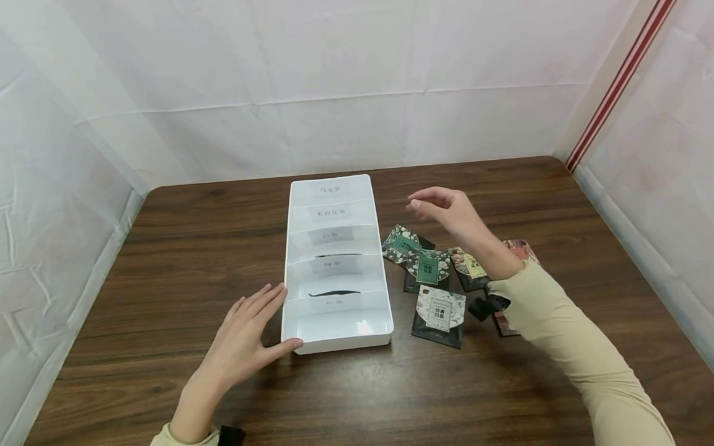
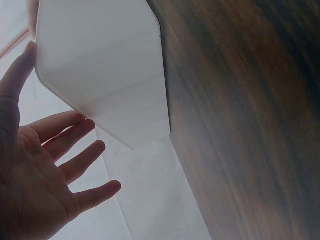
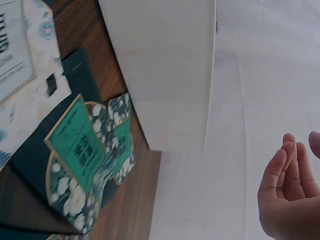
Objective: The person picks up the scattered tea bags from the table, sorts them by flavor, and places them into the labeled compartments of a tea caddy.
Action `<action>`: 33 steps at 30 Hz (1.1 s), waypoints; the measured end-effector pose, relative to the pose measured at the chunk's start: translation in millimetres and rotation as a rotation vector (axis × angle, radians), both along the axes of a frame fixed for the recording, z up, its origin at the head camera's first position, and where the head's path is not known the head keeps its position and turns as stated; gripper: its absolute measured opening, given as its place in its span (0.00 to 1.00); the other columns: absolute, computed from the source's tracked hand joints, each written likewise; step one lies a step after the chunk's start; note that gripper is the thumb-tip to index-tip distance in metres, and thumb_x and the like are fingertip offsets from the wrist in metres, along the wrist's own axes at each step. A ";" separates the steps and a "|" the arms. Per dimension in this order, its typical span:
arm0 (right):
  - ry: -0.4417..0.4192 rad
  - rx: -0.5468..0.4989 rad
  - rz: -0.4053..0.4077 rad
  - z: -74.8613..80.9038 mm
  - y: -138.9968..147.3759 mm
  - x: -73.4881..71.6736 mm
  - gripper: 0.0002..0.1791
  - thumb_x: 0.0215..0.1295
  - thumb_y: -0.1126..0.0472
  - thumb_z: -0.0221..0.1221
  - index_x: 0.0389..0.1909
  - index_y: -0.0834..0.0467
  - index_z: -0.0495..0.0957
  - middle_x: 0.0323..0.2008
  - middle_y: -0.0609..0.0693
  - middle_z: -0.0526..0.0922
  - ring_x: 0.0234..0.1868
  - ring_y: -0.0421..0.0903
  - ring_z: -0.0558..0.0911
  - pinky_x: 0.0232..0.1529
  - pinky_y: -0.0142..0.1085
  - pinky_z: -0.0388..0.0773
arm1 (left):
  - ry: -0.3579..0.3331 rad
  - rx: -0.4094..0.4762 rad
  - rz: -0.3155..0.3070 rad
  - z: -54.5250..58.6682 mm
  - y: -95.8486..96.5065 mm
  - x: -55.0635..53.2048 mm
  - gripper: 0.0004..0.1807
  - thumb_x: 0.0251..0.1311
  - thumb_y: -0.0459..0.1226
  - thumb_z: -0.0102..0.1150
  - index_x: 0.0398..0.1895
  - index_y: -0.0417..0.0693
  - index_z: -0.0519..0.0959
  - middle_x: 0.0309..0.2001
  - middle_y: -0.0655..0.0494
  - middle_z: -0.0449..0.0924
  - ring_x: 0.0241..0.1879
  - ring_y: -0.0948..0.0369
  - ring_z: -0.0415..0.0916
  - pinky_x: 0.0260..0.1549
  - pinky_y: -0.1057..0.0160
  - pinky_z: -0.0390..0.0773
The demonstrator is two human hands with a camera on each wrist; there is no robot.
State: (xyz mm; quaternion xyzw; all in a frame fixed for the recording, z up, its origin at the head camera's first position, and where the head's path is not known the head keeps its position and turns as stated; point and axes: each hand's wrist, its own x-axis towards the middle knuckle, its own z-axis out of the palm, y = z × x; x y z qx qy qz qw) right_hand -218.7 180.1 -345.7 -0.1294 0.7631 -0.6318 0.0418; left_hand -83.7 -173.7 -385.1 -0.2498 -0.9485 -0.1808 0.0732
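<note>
A long white box [image 1: 343,342] with several labelled compartments lies lengthwise on the table. Dark thin edges show in two of its middle compartments; what they belong to is mostly hidden. My left hand [image 1: 245,344] touches the box's near left side, thumb at the front corner and fingers spread along the rim. My right hand [image 1: 446,210] hovers to the right of the box with fingers slightly bent and nothing in it. Below it lie tea packets: a white-labelled packet [image 1: 439,316], a green-labelled packet [image 1: 427,267] overlapping another green packet [image 1: 400,244], and a yellow-labelled packet [image 1: 471,266].
Reddish packets [image 1: 521,249] lie partly under the right forearm. The brown wooden table [image 1: 184,260] has rounded back corners. White sheeting [image 1: 334,124] hangs behind it and at both sides.
</note>
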 end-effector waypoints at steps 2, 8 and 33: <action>-0.036 -0.009 -0.024 -1.5 7.2 1.3 0.19 0.58 0.53 0.57 0.45 0.62 0.75 0.38 0.52 0.80 0.39 0.49 0.77 0.46 0.45 0.69 | 0.002 0.000 -0.001 0.1 -0.1 0.0 0.45 0.42 0.57 0.62 0.60 0.39 0.64 0.59 0.49 0.63 0.60 0.52 0.55 0.53 0.42 0.53; -0.131 -0.104 -0.080 -8.9 22.8 5.0 0.20 0.58 0.54 0.58 0.45 0.64 0.74 0.38 0.52 0.79 0.40 0.48 0.76 0.48 0.43 0.69 | 0.005 0.004 -0.004 0.7 0.2 -0.2 0.45 0.41 0.57 0.62 0.60 0.39 0.65 0.59 0.49 0.63 0.60 0.52 0.56 0.53 0.42 0.53; -0.440 -0.057 -0.056 -62.3 82.4 47.5 0.27 0.59 0.54 0.57 0.51 0.70 0.66 0.39 0.53 0.79 0.39 0.48 0.78 0.44 0.41 0.73 | -0.021 0.001 0.002 0.9 0.8 0.1 0.46 0.42 0.59 0.61 0.60 0.39 0.64 0.60 0.49 0.63 0.61 0.53 0.55 0.54 0.43 0.52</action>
